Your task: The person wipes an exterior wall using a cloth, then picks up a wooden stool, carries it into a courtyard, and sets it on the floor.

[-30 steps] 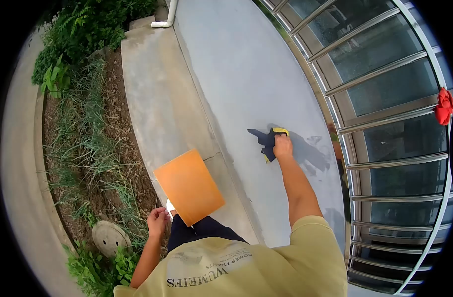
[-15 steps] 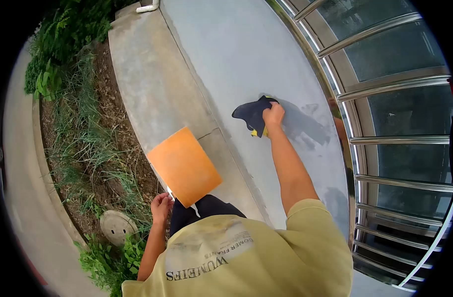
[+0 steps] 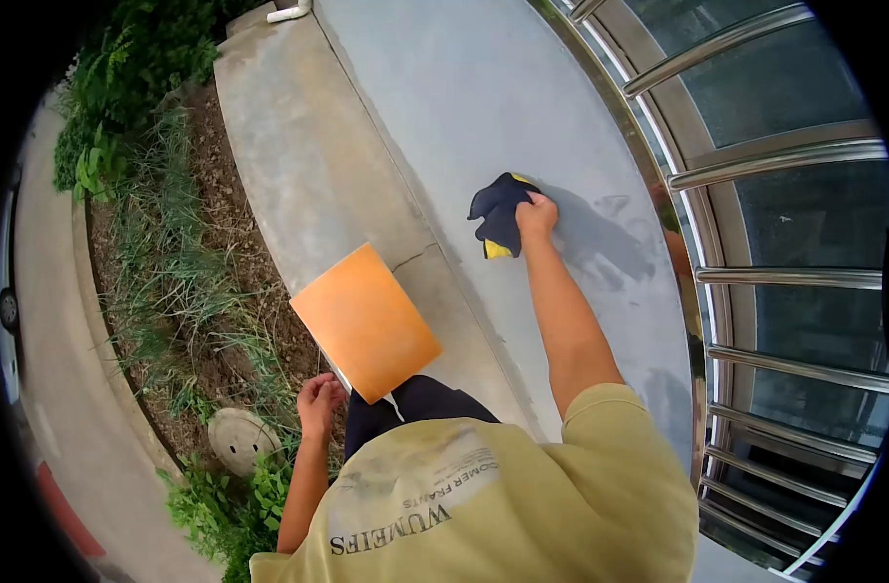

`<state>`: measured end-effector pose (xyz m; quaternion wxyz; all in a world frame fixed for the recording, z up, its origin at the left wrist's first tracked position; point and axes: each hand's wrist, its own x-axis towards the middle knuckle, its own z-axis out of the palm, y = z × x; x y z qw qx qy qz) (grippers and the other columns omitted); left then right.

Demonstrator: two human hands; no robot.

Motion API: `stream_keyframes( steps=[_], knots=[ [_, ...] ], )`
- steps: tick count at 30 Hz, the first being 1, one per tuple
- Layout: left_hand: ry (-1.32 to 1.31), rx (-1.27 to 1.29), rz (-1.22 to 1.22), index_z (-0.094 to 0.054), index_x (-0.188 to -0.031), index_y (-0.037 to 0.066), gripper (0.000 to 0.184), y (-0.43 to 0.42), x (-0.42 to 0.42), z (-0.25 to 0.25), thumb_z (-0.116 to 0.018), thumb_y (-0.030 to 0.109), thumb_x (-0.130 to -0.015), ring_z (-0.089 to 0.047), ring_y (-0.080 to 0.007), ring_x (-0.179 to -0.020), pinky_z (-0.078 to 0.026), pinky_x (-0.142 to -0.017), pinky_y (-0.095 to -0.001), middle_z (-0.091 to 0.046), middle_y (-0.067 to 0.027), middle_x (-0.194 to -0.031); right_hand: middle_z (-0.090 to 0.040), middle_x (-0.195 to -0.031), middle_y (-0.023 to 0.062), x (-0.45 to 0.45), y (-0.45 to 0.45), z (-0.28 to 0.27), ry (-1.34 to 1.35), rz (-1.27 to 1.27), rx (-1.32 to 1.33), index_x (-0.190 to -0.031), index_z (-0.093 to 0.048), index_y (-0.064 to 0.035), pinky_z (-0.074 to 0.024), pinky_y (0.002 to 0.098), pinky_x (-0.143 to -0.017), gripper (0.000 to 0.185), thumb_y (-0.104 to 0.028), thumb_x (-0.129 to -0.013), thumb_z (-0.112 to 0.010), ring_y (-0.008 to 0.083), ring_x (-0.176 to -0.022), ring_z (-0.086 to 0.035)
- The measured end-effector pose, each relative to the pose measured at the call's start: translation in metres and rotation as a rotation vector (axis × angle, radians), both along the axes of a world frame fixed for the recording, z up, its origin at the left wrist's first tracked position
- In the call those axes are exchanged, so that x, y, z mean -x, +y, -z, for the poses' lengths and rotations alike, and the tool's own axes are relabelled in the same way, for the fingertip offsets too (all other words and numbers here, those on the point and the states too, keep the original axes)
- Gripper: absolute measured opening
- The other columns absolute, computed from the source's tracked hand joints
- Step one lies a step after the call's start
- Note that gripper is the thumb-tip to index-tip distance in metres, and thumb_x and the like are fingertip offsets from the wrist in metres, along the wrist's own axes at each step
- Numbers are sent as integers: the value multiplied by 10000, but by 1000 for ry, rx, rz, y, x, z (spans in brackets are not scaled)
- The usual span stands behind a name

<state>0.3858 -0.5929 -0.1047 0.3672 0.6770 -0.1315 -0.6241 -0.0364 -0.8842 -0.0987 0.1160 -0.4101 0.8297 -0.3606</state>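
My right hand point(image 3: 538, 216) is closed on a dark blue cloth point(image 3: 501, 212) with yellow patches at its edges. The cloth hangs bunched over the grey pavement, to the left of the hand. Lower down, a flat orange square board point(image 3: 366, 323) is tilted in front of my legs. Beside the board's lower left edge is my left hand point(image 3: 320, 396), its fingers curled together. What that hand grips, if anything, is hidden or too small to make out.
Metal bars point(image 3: 789, 277) run across dark glass on the right. A planted soil strip point(image 3: 211, 233) lies on the left, with a round concrete cover point(image 3: 242, 441) near its lower end. A white pipe point(image 3: 291, 14) juts out at the top.
My right hand has moved up in view and slightly left with the cloth, whose folds have changed shape. The orange board appears higher. The camera view has shifted, and a parked vehicle now shows at far left.
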Motion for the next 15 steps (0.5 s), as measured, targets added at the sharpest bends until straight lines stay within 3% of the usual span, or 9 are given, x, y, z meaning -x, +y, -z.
stream_keyframes(
  steps=[2, 3, 6, 8, 13, 15],
  knots=[
    [-4, 25, -1, -559, -1068, -21, 195, -7, 2, -8, -493, 82, -916, -605, -127, -727, -512, -682, -242, -628, -72, -880, -689, -860, 148, -6, -2, 14, -71, 36, 30, -990, -674, 11, -491, 294, -762, 346, -18, -662, -569, 201, -780, -650],
    [-4, 33, -14, -559, -1068, -19, 194, -9, 4, -10, -491, 82, -917, -605, -128, -730, -511, -685, -242, -628, -72, -883, -680, -865, 117, -5, 6, 19, -243, 22, 104, -1002, -665, 22, -494, 279, -756, 305, 8, -710, -576, 178, -764, -634],
    [2, 33, 13, -562, -1072, -15, 195, -11, 7, -6, -487, 80, -918, -608, -128, -745, -508, -692, -241, -627, -72, -889, -665, -890, 97, -5, 52, 6, -736, 157, 488, -993, -652, 46, -499, 264, -744, 229, 18, -777, -581, 159, -764, -621],
    [-31, 9, 91, -562, -1073, -17, 200, -11, 11, -3, -489, 83, -916, -611, -129, -751, -504, -684, -238, -627, -72, -891, -660, -932, 92, -4, 78, -26, -790, 131, 534, -966, -649, 53, -506, 267, -726, 171, 3, -814, -589, 155, -759, -621],
    [10, 2, 176, -562, -1079, -15, 211, -11, 21, 6, -491, 93, -912, -612, -126, -758, -490, -667, -230, -626, -65, -889, -629, -907, 169, -1, 46, -20, -936, 385, 443, -948, -586, 88, -540, 354, -695, 170, 1, -802, -578, 266, -781, -639],
    [17, 22, 178, -563, -1080, -13, 212, -20, 23, 3, -490, 95, -913, -611, -123, -760, -485, -667, -227, -625, -62, -891, -623, -969, 178, 4, 12, 18, -947, 624, 288, -987, -580, 104, -527, 351, -727, 249, -22, -774, -604, 252, -817, -628]
  ],
)
